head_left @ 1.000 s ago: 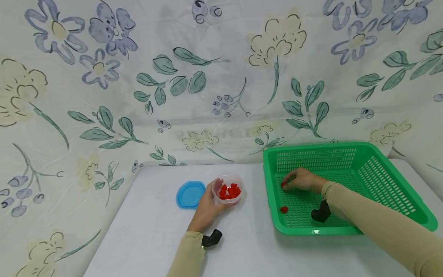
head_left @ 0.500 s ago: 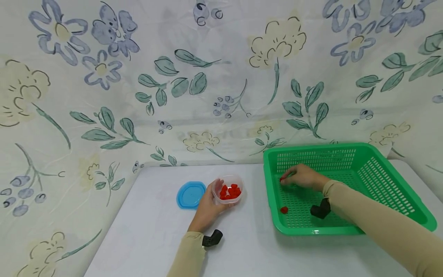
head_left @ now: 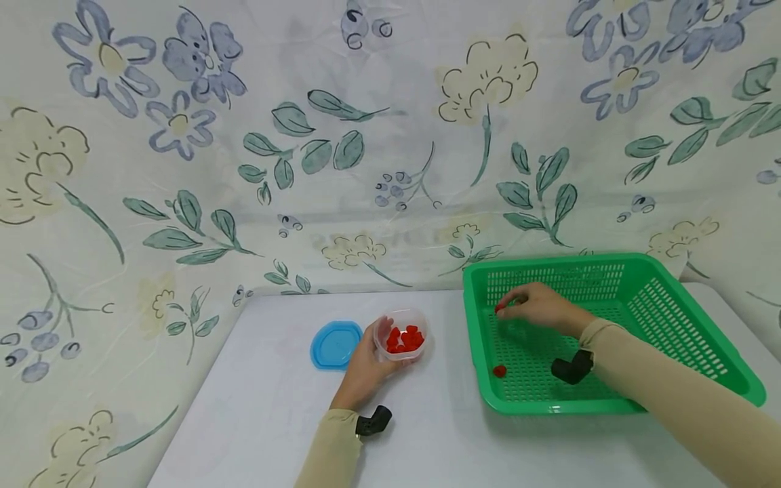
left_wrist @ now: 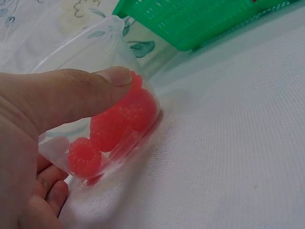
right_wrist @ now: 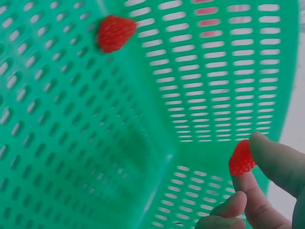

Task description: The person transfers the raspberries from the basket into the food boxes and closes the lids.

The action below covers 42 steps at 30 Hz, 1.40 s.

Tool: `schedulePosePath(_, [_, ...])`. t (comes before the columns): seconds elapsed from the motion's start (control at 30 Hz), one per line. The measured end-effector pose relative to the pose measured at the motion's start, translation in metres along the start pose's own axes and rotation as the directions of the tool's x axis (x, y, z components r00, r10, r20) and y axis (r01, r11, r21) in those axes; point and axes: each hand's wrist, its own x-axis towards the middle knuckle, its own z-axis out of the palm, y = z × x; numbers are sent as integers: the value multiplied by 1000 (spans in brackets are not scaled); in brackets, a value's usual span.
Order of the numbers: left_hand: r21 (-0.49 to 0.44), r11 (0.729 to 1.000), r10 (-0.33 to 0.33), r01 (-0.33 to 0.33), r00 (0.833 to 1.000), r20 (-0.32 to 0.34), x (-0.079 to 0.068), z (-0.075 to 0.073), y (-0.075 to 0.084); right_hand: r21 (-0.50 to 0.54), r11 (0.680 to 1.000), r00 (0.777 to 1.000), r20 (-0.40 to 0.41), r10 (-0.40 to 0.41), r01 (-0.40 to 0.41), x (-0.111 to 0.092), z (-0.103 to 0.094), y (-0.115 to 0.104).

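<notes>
My left hand [head_left: 369, 362] grips a clear plastic tub [head_left: 404, 352], thumb along its near side and fingers around the back. Several red raspberries [left_wrist: 108, 130] lie in the bottom of the tub, seen through its wall in the left wrist view. Inside the green basket, near its left wall, my right hand [head_left: 539, 308] pinches one raspberry [right_wrist: 241, 158] between thumb and forefinger, lifted off the basket floor. Another raspberry [right_wrist: 115, 33] lies on the basket floor near the side wall, at the front left in the head view.
The green slotted basket [head_left: 564, 408] stands on the right of the white table [head_left: 244, 407]. A blue lid [head_left: 335, 346] lies flat just left of the tub. Behind hangs a floral cloth [head_left: 390, 156].
My right hand has risen slightly from the basket floor with the pinched raspberry. The left hand and the tub stay in place.
</notes>
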Motion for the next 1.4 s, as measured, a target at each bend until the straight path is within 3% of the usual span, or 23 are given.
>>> schedulePosePath(0.33, [-16, 1000, -12, 12, 1000, 15, 0, -1, -2, 51, 998, 1000, -18, -24, 25, -15, -7, -18])
schedulePosePath(0.77, [-5, 1000, -28, 28, 1000, 14, 1, -1, -2, 60, 997, 998, -40, -55, 57, -33, 1, -43])
schedulePosePath(1.4, [-14, 999, -38, 38, 999, 9, 3, 1, -2, 142, 985, 991, -111, -77, 93, -40, 37, -74])
